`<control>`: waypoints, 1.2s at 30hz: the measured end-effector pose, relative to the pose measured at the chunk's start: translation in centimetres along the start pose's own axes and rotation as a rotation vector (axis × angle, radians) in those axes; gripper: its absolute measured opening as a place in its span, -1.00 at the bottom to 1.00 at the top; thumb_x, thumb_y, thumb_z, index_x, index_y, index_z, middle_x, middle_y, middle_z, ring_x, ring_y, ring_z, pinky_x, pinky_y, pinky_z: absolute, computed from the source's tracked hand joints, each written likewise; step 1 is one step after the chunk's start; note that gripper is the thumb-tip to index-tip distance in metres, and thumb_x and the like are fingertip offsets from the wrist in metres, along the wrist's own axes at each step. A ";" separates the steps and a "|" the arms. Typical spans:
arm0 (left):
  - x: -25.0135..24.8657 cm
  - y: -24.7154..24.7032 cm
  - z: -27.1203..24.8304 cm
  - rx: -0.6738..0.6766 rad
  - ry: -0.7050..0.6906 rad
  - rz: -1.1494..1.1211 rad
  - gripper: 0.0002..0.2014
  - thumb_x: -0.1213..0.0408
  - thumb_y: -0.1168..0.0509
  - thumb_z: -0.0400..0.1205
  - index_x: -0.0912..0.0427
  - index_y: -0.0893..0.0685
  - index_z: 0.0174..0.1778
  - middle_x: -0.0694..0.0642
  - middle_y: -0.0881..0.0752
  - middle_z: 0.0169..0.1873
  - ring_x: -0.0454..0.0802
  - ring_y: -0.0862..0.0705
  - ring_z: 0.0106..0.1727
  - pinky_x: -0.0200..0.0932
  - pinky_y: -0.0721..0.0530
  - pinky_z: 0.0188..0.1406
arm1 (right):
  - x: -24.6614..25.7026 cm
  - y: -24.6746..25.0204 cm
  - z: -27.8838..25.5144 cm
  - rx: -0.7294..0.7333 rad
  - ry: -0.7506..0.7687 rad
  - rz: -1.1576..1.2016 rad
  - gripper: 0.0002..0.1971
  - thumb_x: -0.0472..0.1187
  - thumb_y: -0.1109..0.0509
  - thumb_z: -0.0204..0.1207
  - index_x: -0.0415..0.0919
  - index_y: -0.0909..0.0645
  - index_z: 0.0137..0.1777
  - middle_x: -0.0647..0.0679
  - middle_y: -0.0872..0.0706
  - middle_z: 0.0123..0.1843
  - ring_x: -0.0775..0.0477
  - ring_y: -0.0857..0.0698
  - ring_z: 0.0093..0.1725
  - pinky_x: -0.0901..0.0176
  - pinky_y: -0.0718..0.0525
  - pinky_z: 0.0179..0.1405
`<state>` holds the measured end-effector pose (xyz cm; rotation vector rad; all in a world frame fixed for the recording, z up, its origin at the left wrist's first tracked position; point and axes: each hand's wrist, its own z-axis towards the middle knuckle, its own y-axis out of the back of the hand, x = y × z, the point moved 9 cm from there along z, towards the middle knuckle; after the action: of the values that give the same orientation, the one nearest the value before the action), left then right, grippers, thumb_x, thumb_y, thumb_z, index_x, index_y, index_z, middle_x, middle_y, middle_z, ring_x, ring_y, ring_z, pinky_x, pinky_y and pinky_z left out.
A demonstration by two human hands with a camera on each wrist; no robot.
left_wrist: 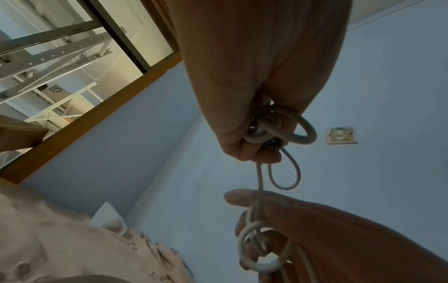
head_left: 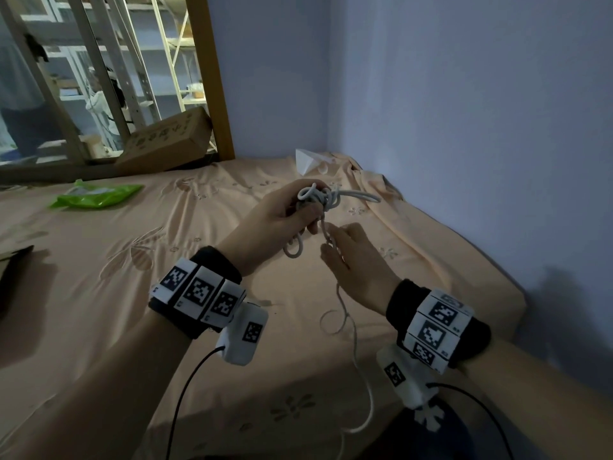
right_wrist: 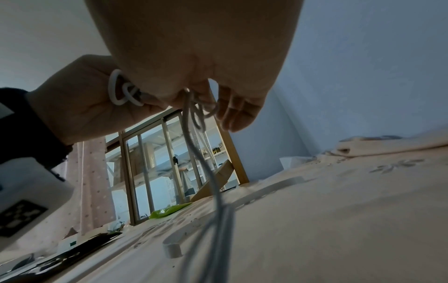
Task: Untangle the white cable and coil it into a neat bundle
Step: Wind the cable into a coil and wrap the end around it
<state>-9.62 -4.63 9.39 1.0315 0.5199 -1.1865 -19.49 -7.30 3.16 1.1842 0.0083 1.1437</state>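
1. My left hand (head_left: 282, 212) has its grip closed round the knotted clump of the white cable (head_left: 316, 197), fingers curled about the tangle just above the middle of the head view.
2. My right hand (head_left: 356, 260) sits just below and right of it, fingers loosely bent with a strand of the cable running between them; the left wrist view shows small loops lying against those fingers (left_wrist: 244, 197), so I read it as a light pinch on the cable.
3. One short loop hangs under the left hand, and another sticks out to the right of the clump.
4. From the right hand the cable drops toward the bottom of the frame, makes a small ring, and trails on over the bed (head_left: 166, 227) to the lower edge.
5. A green packet (head_left: 96, 195) lies on the peach sheet at the left of the frame.
6. A cardboard box (head_left: 166, 144) leans by the window frame at upper left.
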 end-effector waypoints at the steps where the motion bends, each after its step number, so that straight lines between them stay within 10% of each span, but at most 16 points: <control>1: 0.1 0.1 0.0 -0.005 0.001 -0.002 -0.74 0.45 -0.17 0.72 0.27 -0.57 0.31 0.07 -0.66 -0.15 -0.06 -0.64 -0.20 -0.33 -0.57 -0.21 | 0.0 0.1 -0.1 -0.015 0.016 -0.013 -0.74 -0.19 -0.10 0.71 -0.25 -0.48 0.29 -0.06 -0.41 -0.01 0.08 -0.42 -0.20 0.40 -0.35 -0.20; 7: 0.6 0.8 -0.2 -0.022 0.024 0.007 -0.75 0.29 -0.19 0.67 0.09 -0.62 0.24 0.05 -0.69 -0.14 -0.05 -0.65 -0.18 -0.12 -0.57 -0.20 | -0.1 1.9 -0.6 -0.151 0.006 0.187 -0.64 -0.36 -0.12 0.68 -0.17 -0.49 0.42 -0.12 -0.68 -0.13 -0.08 -0.72 -0.18 0.27 -0.69 -0.10; 22: -0.8 3.6 0.5 -0.174 -0.018 0.094 -0.77 0.29 -0.15 0.73 0.19 -0.61 0.25 0.42 -0.67 -0.13 0.14 -0.60 -0.20 0.11 -0.56 -0.21 | -1.9 -1.3 -1.5 0.088 -0.262 0.420 -0.65 -0.32 -0.04 0.68 -0.24 -0.55 0.36 -0.18 -0.65 -0.24 0.01 -0.66 -0.47 0.30 -0.63 -0.43; 36: -1.6 4.0 1.7 -0.223 -0.052 0.099 -0.79 0.38 -0.13 0.75 0.22 -0.59 0.25 0.13 -0.64 -0.25 -0.09 -0.60 -0.24 -0.11 -0.59 -0.21 | 2.1 -3.8 -2.7 0.238 0.116 -0.141 -0.53 -0.39 -0.17 0.59 -0.07 -0.39 0.47 0.09 -0.60 -0.29 0.00 -0.68 -0.31 0.01 -0.73 -0.12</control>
<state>-6.74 -5.19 12.94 0.8241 0.5405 -1.0396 -17.31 -3.58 0.35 1.3028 0.3190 1.1060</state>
